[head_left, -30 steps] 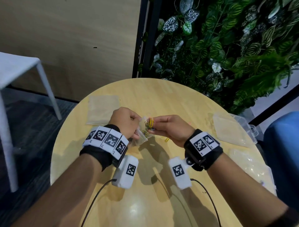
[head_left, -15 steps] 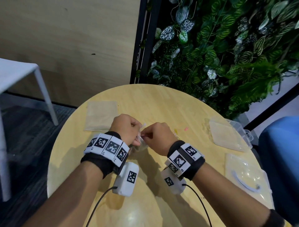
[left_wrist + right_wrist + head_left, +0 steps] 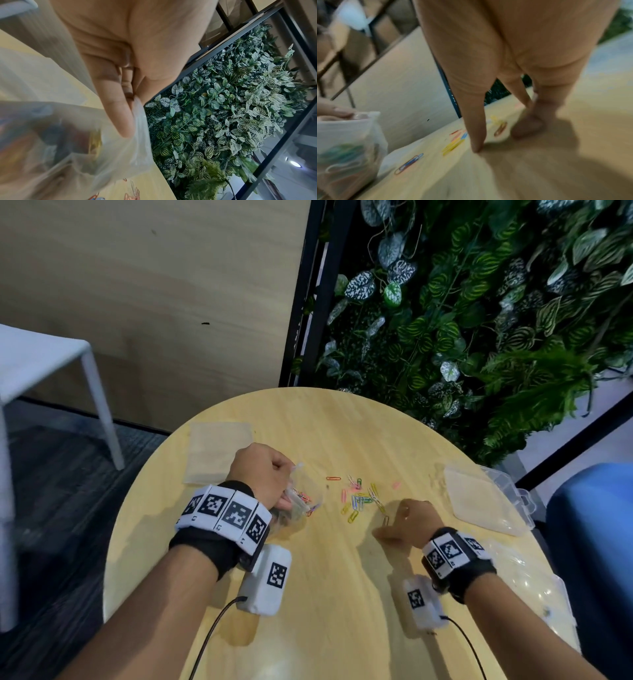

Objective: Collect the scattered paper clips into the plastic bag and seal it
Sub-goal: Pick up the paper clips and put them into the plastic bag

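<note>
A clear plastic bag (image 3: 303, 501) with several coloured clips inside stands on the round wooden table (image 3: 342, 628). My left hand (image 3: 263, 475) grips its top edge. In the left wrist view the fingers (image 3: 118, 108) pinch the bag (image 3: 111, 148). Scattered paper clips (image 3: 358, 499) lie right of the bag. My right hand (image 3: 394, 525) is down on the table at the pile's near right edge, holding nothing. The right wrist view shows my right hand (image 3: 502, 139) with thumb and fingertips spread on the wood around a brown clip (image 3: 500, 128); the bag (image 3: 346, 142) is at the left.
A flat clear bag (image 3: 219, 451) lies at the back left of the table. A clear plastic box (image 3: 486, 501) and another clear pouch (image 3: 527, 580) lie along the right edge. A blue chair (image 3: 596, 542) stands right, a white stool (image 3: 41, 361) left, a plant wall (image 3: 479, 320) behind.
My right hand has left the bag's mouth and moved right and down onto the table by the clips. The left hand still holds the bag.
</note>
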Action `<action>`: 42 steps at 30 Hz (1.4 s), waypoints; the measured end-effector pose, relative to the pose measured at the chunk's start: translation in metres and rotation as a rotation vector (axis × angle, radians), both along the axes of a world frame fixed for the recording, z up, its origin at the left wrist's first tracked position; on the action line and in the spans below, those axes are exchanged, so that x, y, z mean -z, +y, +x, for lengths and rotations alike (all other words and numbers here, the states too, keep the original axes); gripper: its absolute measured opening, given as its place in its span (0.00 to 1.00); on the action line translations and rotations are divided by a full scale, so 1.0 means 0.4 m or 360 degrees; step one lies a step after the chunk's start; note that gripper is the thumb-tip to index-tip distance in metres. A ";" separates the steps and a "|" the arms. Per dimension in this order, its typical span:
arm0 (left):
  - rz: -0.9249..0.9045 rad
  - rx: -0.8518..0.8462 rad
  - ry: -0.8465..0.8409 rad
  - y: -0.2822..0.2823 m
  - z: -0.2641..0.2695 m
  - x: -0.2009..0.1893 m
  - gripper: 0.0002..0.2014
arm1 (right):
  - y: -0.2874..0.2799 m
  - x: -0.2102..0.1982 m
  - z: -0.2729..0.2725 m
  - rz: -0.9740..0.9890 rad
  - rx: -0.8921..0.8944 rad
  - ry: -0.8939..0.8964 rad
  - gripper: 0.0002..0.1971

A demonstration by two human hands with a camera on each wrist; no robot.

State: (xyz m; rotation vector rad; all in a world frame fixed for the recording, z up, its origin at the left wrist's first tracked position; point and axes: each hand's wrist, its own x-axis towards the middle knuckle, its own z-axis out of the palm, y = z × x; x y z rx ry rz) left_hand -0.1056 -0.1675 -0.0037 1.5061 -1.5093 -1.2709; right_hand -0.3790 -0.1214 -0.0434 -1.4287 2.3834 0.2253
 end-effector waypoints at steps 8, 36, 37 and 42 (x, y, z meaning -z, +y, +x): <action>-0.0016 -0.0005 -0.0051 0.007 0.006 -0.009 0.13 | -0.122 0.044 0.054 -0.0367 -0.0025 -0.0279 0.24; -0.0050 0.0010 -0.0114 0.014 0.004 -0.020 0.11 | -0.080 -0.067 0.152 -0.0980 0.0658 -0.2446 0.08; -0.0045 0.0014 -0.0110 0.013 0.004 -0.020 0.11 | -0.079 -0.075 0.179 -0.0907 0.0586 -0.2440 0.09; -0.0024 0.0023 -0.0101 0.009 0.005 -0.022 0.13 | -0.077 -0.068 0.258 -0.0699 -0.0112 -0.1603 0.07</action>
